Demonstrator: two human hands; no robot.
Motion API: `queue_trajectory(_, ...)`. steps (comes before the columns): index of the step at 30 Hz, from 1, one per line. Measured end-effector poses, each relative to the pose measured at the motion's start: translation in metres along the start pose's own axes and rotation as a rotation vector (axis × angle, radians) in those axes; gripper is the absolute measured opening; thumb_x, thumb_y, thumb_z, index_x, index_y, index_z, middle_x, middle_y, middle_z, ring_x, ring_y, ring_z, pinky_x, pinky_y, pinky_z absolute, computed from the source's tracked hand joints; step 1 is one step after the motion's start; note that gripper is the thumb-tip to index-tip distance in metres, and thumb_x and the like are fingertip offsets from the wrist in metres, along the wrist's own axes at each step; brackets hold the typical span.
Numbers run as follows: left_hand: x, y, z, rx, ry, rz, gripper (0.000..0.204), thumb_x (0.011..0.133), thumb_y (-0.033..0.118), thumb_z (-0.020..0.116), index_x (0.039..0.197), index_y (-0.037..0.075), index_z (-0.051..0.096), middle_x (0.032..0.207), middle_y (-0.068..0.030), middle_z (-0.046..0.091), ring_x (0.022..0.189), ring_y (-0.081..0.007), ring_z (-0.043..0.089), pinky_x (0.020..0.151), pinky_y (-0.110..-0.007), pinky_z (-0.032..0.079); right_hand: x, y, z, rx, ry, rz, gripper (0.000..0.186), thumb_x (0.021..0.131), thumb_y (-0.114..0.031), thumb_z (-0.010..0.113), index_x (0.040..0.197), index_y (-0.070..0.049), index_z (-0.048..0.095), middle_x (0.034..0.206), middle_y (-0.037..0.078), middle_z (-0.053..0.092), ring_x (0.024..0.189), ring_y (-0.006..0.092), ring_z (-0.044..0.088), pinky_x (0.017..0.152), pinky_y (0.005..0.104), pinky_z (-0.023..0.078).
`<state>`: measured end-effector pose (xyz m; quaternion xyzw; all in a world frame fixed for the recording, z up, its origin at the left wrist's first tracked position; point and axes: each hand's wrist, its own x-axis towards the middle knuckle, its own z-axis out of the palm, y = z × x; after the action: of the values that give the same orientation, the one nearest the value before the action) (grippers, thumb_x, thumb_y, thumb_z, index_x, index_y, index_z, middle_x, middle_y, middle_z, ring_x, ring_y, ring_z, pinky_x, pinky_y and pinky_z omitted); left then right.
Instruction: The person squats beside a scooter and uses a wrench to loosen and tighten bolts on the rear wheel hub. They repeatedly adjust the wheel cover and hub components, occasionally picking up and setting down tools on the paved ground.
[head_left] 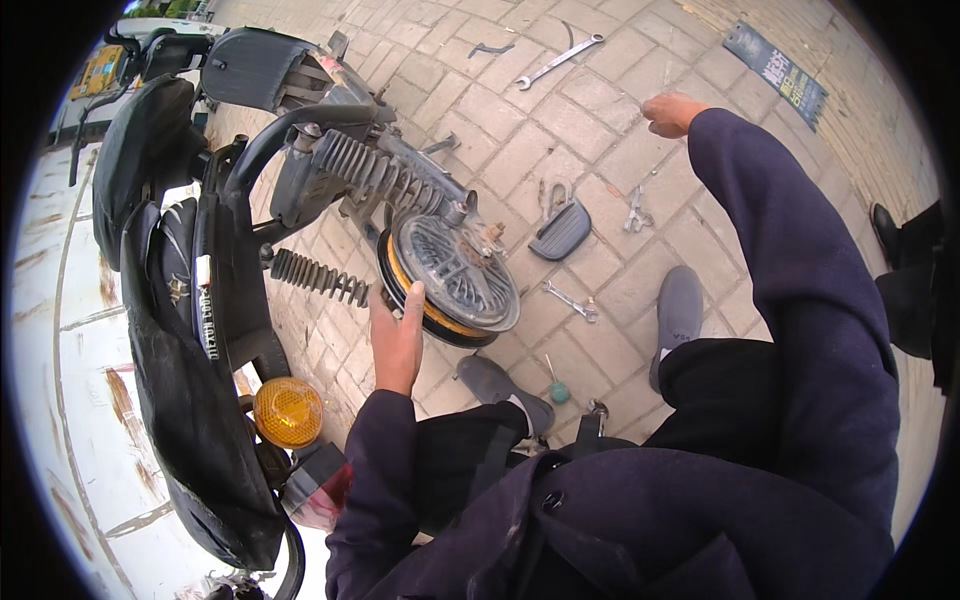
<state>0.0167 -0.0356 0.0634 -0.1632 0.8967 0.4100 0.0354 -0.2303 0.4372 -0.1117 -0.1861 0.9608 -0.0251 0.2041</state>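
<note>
A black scooter [190,300] lies on its side on the paving. Its bare rear wheel hub [455,275], grey with a yellow band at the rim, faces up. My left hand [398,335] rests against the lower left edge of that hub, fingers on the rim. A coiled shock spring [375,170] runs above the hub and a second spring [315,277] lies to its left. My right hand [672,112] is stretched far out over the bricks, fingers loosely curled with nothing visible in it, near a pair of pliers [637,212].
Tools lie on the brick paving: a long spanner [560,62] far ahead, a small spanner [570,300] near my grey shoe [680,310], a green-handled screwdriver [556,385], a black footrest plate [560,232]. A blue sign [777,72] lies far right. Another person's dark shoe [885,232] stands at right.
</note>
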Motion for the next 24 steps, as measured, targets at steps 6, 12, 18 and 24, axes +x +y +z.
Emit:
queue_trajectory(6, 0.015, 0.004, 0.026, 0.158, 0.090, 0.022, 0.088, 0.099, 0.035, 0.066, 0.153, -0.015, 0.018, 0.157, -0.0349, 0.030, 0.148, -0.0397, 0.033, 0.122, -0.041, 0.024, 0.106, -0.009, 0.033, -0.074, 0.072, -0.104, 0.026, 0.089, -0.008, 0.053, 0.111, 0.000, 0.066, 0.117, 0.019, 0.070, 0.113, 0.0367, 0.066, 0.094, 0.0463, 0.053)
queue_trajectory(12, 0.019, 0.004, 0.032, 0.105, 0.135, -0.004, 0.085, 0.096, 0.028, 0.063, 0.154, -0.015, 0.018, 0.158, -0.0339, 0.027, 0.148, -0.0406, 0.030, 0.123, -0.043, 0.021, 0.194, -0.001, 0.039, -0.153, 0.266, -0.056, 0.044, 0.091, -0.006, 0.052, 0.134, 0.000, 0.053, 0.126, 0.018, 0.065, 0.115, 0.0366, 0.064, 0.098, 0.0436, 0.051)
queue_trajectory(18, 0.019, -0.003, 0.032, 0.225, 0.166, 0.006, 0.087, 0.096, 0.035, 0.062, 0.152, -0.016, 0.021, 0.155, -0.0356, 0.032, 0.145, -0.0443, 0.034, 0.121, -0.043, 0.025, 0.262, 0.015, 0.062, -0.180, 0.411, -0.078, 0.060, 0.088, -0.001, 0.052, 0.148, -0.001, 0.043, 0.142, 0.019, 0.054, 0.125, 0.0363, 0.056, 0.103, 0.0434, 0.050)
queue_trajectory(24, 0.023, -0.001, 0.031, 0.397, 0.205, 0.093, 0.083, 0.087, 0.028, 0.063, 0.152, -0.011, 0.028, 0.142, -0.0334, 0.044, 0.132, -0.0468, 0.046, 0.114, -0.045, 0.035, 0.307, 0.018, 0.077, -0.246, 0.359, -0.036, 0.063, 0.089, -0.002, 0.054, 0.150, -0.002, 0.041, 0.145, 0.015, 0.055, 0.133, 0.0352, 0.053, 0.102, 0.0421, 0.050)
